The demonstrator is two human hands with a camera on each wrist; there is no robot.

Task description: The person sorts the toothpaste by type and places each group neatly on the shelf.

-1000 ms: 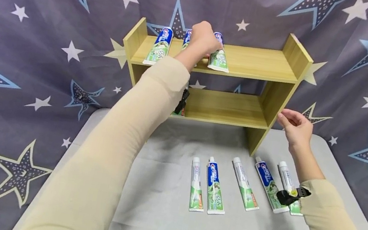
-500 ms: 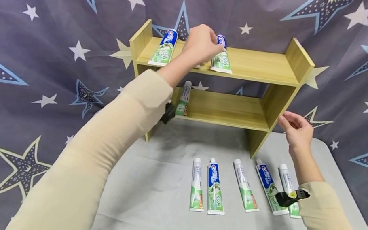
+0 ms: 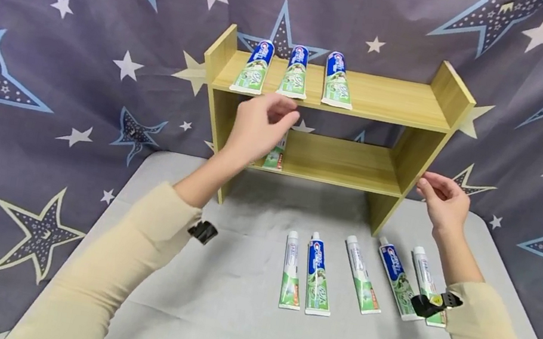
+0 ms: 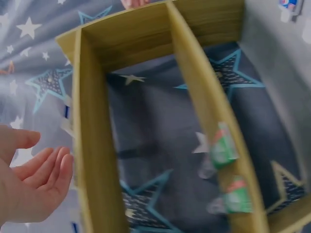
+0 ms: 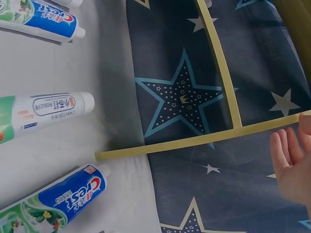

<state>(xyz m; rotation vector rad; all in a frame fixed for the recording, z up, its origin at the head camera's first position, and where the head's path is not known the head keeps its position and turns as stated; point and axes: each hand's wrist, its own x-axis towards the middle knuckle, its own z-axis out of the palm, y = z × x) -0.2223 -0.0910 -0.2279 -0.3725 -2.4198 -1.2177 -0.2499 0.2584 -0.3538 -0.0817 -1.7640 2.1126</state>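
My left hand [image 3: 259, 131] is in front of the upper board of a wooden shelf [image 3: 372, 93], fingers loosely bent, holding nothing. Just above it, three blue-and-green toothpaste tubes lie on that board: a left tube [image 3: 254, 66], a middle tube [image 3: 296, 72] and a right tube [image 3: 338, 80]. Behind the hand, a white-and-green toothpaste tube [image 3: 275, 157] lies on the lower board, partly hidden. The left wrist view shows this tube [image 4: 223, 148] and a second one [image 4: 238, 196] there. My right hand [image 3: 445, 203] has its fingertips at the shelf's right side panel, fingers relaxed.
On the grey cloth in front of the shelf lie several toothpaste tubes, among them a white-and-green one [image 3: 293, 270], a blue-and-green one [image 3: 319, 275] and another blue-and-green one [image 3: 396, 279] partly behind the right wrist camera [image 3: 427, 306]. A star-patterned curtain [image 3: 63, 145] hangs behind.
My left hand has come away from the middle tube on the upper board and moved down and towards me, uncovering that tube. The right hand stays at the side panel.
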